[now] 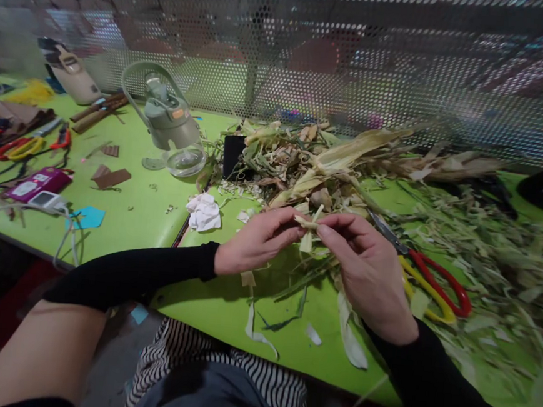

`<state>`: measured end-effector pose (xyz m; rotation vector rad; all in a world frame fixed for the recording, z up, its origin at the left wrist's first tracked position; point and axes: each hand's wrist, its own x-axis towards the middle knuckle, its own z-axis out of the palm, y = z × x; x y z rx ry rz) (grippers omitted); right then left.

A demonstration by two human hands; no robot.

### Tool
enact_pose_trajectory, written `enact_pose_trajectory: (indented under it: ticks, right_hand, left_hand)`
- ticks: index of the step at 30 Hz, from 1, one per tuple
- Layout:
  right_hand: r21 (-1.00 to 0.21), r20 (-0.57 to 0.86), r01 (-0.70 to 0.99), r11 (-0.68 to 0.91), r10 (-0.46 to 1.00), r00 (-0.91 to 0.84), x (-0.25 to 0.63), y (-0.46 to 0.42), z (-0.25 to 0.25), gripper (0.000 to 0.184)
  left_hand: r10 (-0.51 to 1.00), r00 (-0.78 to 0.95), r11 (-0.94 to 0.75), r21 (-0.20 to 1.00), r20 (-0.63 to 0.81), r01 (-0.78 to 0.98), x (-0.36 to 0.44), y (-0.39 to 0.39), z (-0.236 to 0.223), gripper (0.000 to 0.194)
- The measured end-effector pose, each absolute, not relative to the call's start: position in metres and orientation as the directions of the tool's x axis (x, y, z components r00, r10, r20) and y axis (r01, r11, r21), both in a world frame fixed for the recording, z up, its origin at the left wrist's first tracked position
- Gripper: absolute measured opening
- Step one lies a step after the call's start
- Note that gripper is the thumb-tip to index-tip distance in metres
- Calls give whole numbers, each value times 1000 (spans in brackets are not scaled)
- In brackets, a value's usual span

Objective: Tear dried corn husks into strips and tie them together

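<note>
- Two hands of ours met over the green table (130, 242), both pinched close on one small husk piece (306, 242).
- Our left hand (262, 239) held the left side, with thumb and finger almost together.
- Our right hand (370, 268) held the right side, with the thumb toward us.
- So the husk piece sat right between our hands, and neither hand was nearer, as both touched it.
- Its long part ran away from us, tipped a bit to the right, with the flat end toward us.
- A short part went across it, from hand to hand. We could not tell if the two were tied or just crossed.
- Past it, we had the big pile (331, 164) of husks.
- Just beside our right hand lay the scissors (420, 260), and past our left hand lay some white paper (204, 212).
</note>
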<state>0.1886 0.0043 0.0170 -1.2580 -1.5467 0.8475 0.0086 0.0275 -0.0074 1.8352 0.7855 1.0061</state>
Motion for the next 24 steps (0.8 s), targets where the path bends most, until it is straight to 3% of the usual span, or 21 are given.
enact_pose_trajectory:
  ticks: [5, 10, 21, 24]
  right_hand:
    - [-807, 405, 437, 398, 911, -82, 188, 2, 13, 4]
    - [-634, 524, 601, 487, 842, -130, 189, 2, 11, 6]
    - [-556, 609, 579, 597, 766, -206, 190, 0, 12, 10]
    - [-565, 579, 574, 593, 780, -236, 192, 2, 17, 9]
  left_hand:
    - [853, 455, -352, 925, 255, 142, 10, 24, -8, 15]
    - [845, 464, -311, 950, 264, 27, 10, 26, -10, 17]
    - [858, 456, -156, 965, 237, -210, 10, 24, -9, 28]
    - [856, 487, -46, 965, 171, -259, 10, 26, -9, 30]
